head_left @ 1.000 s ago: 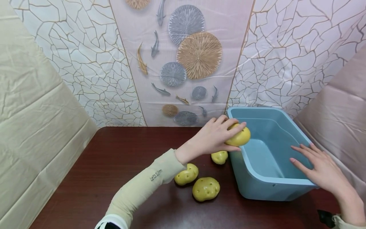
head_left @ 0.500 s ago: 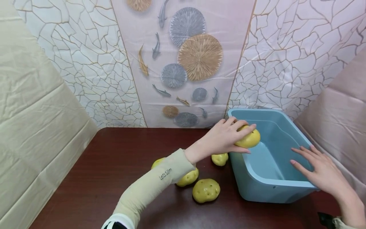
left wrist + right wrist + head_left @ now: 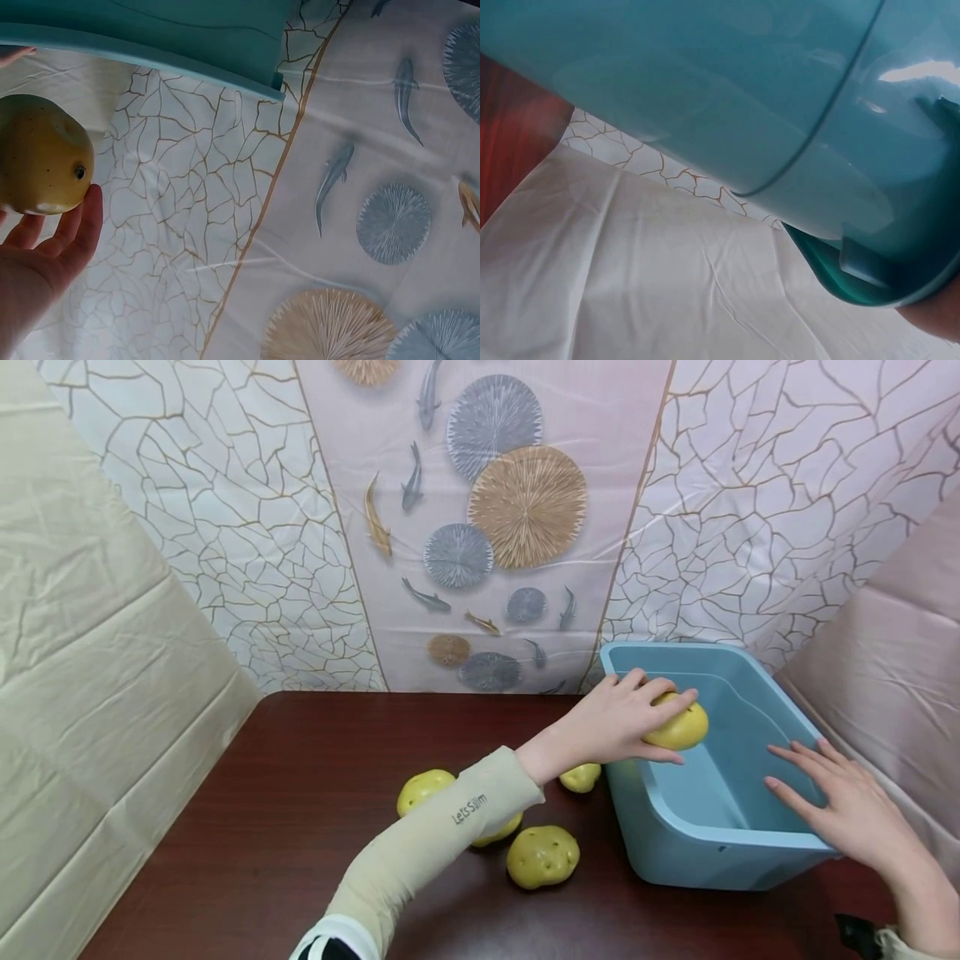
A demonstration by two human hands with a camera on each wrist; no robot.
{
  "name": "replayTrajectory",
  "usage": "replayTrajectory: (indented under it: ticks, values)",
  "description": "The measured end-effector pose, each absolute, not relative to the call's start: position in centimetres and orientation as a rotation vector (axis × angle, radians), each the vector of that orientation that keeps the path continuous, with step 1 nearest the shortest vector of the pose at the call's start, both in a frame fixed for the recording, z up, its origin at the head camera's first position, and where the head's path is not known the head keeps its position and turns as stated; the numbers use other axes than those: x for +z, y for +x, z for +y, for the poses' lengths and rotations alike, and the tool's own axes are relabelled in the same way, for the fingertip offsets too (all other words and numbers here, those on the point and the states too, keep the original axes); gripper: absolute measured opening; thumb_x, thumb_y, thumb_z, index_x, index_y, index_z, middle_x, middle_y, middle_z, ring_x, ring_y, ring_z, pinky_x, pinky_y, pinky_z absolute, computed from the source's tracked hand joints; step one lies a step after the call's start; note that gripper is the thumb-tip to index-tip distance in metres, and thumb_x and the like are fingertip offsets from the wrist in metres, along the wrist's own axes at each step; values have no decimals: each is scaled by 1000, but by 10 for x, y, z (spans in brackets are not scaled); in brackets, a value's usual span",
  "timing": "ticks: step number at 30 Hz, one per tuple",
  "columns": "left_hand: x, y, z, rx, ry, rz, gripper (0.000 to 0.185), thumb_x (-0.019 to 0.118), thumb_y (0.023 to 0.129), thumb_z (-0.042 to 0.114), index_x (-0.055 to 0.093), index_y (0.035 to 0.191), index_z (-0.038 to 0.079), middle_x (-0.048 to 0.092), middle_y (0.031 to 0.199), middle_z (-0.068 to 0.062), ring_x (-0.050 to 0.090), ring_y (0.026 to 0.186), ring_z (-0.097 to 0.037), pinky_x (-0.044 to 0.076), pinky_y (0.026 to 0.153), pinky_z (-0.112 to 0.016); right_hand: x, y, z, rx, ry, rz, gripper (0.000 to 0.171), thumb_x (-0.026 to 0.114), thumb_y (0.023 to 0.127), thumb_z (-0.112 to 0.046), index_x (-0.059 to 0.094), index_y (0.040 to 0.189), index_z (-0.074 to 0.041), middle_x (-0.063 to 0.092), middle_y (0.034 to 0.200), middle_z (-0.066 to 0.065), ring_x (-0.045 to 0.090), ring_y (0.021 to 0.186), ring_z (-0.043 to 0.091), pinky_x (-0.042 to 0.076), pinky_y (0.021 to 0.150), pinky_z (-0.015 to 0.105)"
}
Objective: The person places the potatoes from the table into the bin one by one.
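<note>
Your left sleeve (image 3: 427, 852) reads "Let's Slim" in small dark letters. Your left hand (image 3: 611, 727) grips a potato (image 3: 678, 729), the fingers (image 3: 660, 697) curled over its top and the thumb under its near side, so the potato sticks out to the right past your fingertips. It hangs above the inside of the blue tub (image 3: 705, 852), just past the tub's left wall, and is not touching the bottom. The potato is yellow, smooth and oval, with small dark eye marks; the left wrist view shows one such spot on it (image 3: 41, 154). Your right hand (image 3: 843, 806) lies flat on the tub's near right rim, its fingers straight and spread, holding nothing. Three more potatoes (image 3: 542, 857) lie on the dark red worktop (image 3: 285, 793), left of the tub and near your left forearm.
</note>
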State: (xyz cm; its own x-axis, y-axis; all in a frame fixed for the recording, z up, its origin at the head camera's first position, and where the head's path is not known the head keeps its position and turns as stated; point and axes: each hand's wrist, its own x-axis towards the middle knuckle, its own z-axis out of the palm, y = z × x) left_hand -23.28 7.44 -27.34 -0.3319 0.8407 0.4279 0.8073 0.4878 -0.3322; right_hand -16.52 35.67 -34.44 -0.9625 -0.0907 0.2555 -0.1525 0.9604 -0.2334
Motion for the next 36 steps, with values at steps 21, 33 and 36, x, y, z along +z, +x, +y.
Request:
replayTrajectory:
  ticks: [21,33,36]
  values:
    - [-277,-237,103,141,-1402,-2260,68,45,81,62,35,136,24,44,130,6,45,108,-13,43,76,-26,-347,-167,360,396,200,-2841,58,50,89,-38,45,123,8,37,124,40,1,131,50,-2,99,66]
    - [-281,-234,113,199,-1440,-2328,68,46,81,61,31,138,26,39,134,8,40,114,-12,41,83,-26,-345,-165,356,380,186,-2857,58,48,90,-38,44,122,10,38,123,40,1,130,51,-1,99,66]
    - [-280,-233,115,201,-1444,-2334,68,45,81,61,30,138,27,38,135,8,39,116,-12,40,85,-26,-345,-165,357,385,188,-2856,58,49,89,-38,44,123,9,38,123,39,1,130,51,-2,99,66]
